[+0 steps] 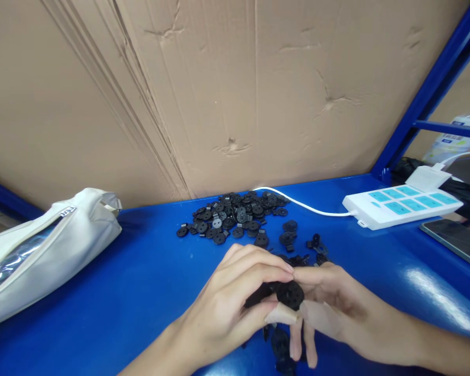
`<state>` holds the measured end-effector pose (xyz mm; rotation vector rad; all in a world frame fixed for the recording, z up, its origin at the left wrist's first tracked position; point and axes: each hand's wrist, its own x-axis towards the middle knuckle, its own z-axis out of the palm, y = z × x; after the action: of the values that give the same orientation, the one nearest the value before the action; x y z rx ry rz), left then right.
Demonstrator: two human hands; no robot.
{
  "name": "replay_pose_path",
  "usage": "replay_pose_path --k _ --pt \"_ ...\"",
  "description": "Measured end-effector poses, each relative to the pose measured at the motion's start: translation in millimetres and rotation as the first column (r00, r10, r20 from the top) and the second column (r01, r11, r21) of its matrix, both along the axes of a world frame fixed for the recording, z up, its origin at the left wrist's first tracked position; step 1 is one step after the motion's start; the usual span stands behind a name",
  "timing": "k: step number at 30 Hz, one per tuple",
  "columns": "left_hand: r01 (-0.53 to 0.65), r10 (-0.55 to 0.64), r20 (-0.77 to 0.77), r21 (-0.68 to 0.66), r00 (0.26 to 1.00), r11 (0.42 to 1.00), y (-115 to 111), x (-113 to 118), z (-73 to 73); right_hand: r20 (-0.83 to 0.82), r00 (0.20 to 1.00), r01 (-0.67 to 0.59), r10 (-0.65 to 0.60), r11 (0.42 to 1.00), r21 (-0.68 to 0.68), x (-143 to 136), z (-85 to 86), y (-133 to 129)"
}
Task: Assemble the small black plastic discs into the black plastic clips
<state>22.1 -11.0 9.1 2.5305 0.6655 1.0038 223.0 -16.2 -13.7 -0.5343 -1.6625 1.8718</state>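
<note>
Between my two hands is a round black plastic disc (290,295) with small holes in it. My left hand (238,292) curls around it from the left, with more black pieces partly hidden under its fingers. From the right, my right hand (337,305) pinches the disc between thumb and index finger, its other fingers hanging down. Both thumbs carry beige tape. Below my hands lie more black discs (280,342), partly covered by the fingers. Just beyond them are a few loose black pieces (288,237), and a larger pile of black discs (235,214) sits farther back.
On the blue table (141,292), a white pouch (70,240) lies at the left. A white power strip (403,206) with a white cable (305,206) is at the right, near a phone (456,240). Cardboard (219,94) stands behind; a blue frame (426,89) rises at right.
</note>
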Motion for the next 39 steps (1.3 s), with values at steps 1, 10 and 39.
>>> replay_pose_path --k 1,10,39 --pt "-0.004 0.004 0.007 0.009 1.000 1.000 -0.1 0.4 -0.1 0.017 1.000 0.009 -0.010 0.999 0.031 0.6 0.2 -0.5" --pt "-0.033 0.026 0.108 0.061 0.994 0.998 -4.0 2.7 -4.9 0.114 0.992 0.019 -0.045 0.976 0.218 4.0 2.3 -6.4" --pt "-0.117 0.099 0.101 0.194 0.990 0.974 -6.0 4.4 -0.2 0.084 0.992 0.097 -0.093 0.995 -0.037 6.9 9.3 -9.4"
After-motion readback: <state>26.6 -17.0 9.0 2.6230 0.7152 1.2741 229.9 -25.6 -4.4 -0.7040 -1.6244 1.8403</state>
